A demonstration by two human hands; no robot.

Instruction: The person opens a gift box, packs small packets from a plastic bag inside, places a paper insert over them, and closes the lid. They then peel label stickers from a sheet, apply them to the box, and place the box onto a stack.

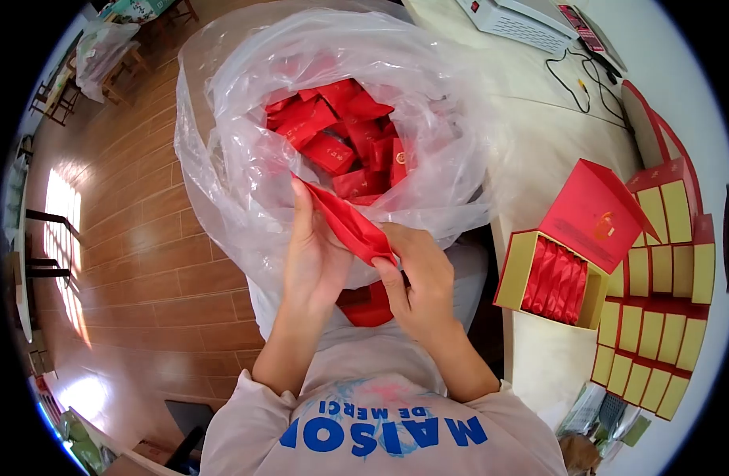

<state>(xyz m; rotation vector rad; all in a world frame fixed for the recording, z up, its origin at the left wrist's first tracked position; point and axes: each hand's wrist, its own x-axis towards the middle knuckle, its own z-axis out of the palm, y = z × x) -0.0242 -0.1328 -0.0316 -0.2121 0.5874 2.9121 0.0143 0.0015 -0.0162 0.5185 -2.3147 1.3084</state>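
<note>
Between my two hands is a red packet (344, 220), held slantwise just in front of the big clear plastic bag (245, 159). My left hand (313, 246) grips its upper left end with thumb and fingers. At its lower right end, my right hand (418, 274) pinches the edge. Inside the bag lie many loose red packets (329, 152), some with small gold print. Another red piece (368, 305) rests on my lap below my hands. To the right, an open red-and-gold box (588, 305) holds a row of red packets (553, 279) standing on edge, its lid tipped back.
The box stands on a table with a pale cover (551, 349). Stacked red-and-yellow boxes (654, 349) line its right side. At the back are a white machine (523, 28) and black cables (590, 79). Wooden floor (154, 270) spreads to the left.
</note>
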